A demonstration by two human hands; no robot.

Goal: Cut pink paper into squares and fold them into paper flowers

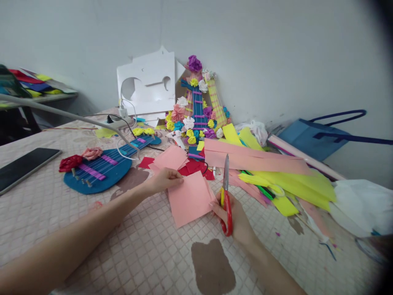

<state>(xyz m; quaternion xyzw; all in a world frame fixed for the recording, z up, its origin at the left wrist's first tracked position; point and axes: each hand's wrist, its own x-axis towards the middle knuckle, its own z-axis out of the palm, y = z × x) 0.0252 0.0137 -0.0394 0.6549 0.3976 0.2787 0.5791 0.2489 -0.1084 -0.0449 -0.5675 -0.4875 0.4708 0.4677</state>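
A pink paper square [190, 198] is pinched at its upper left edge by my left hand [167, 180]. At its right edge, the fingertips of my right hand [235, 213] touch the same paper, which seems to have another sheet under it. Red-handled scissors [226, 184] are held in my right hand too, blades pointing up and away. Just beyond my left hand lies a stack of pink squares [170, 157], with red paper pieces [192, 169] beside it. To the left rests a blue guitar-shaped craft [98, 170] with purple strips, strings and paper roses.
Long pink strips [254, 157] and yellow paper [294, 186] spread to the right. Against the wall stand flower-covered guitar crafts [198, 106] and a white cut-out board [149, 90]. A phone [27, 166] lies far left; a blue bag [316, 137] stands at the right. A cable [73, 112] crosses the left side.
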